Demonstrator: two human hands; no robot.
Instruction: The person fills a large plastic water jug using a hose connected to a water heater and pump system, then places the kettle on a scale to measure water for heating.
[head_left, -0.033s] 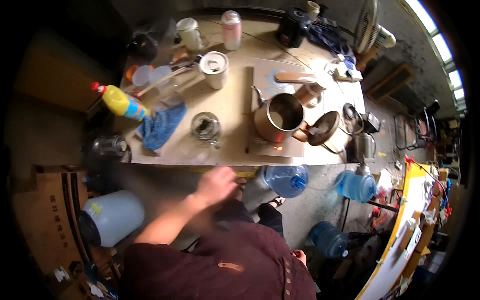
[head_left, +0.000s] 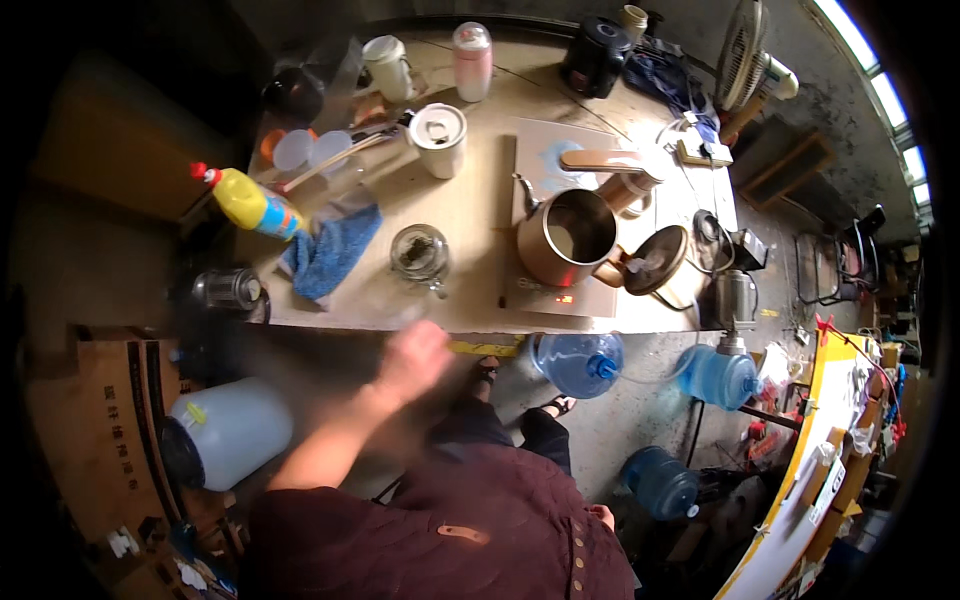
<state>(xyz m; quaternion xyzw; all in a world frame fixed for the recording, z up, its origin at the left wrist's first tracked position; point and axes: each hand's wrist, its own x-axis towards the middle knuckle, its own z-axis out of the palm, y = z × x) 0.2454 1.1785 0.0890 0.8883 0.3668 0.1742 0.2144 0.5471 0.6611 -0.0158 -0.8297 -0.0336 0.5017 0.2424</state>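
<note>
My left hand (head_left: 415, 356) hovers just off the front edge of the table (head_left: 470, 290), below a glass mug (head_left: 421, 255) with dark bits inside. Motion smears its fingers, and I make out nothing held in them. Only a small part of my right hand (head_left: 602, 516) shows beside my body, its fingers mostly hidden by my shirt. A lidless metal kettle (head_left: 568, 240) stands upright on a flat hot plate (head_left: 530, 150) with lit red digits. Its round lid (head_left: 657, 258) lies to its right.
A white lidded cup (head_left: 438, 140), a pink-and-white bottle (head_left: 472, 62) and a black jug (head_left: 596, 60) stand farther back. A yellow bottle (head_left: 250, 203) and a blue cloth (head_left: 335, 250) are at left. Below the table are a blue water jug (head_left: 578, 360) and a white barrel (head_left: 235, 430).
My left hand has shifted slightly left. The table and everything on it sit a little farther right in the picture, as the view has turned slightly.
</note>
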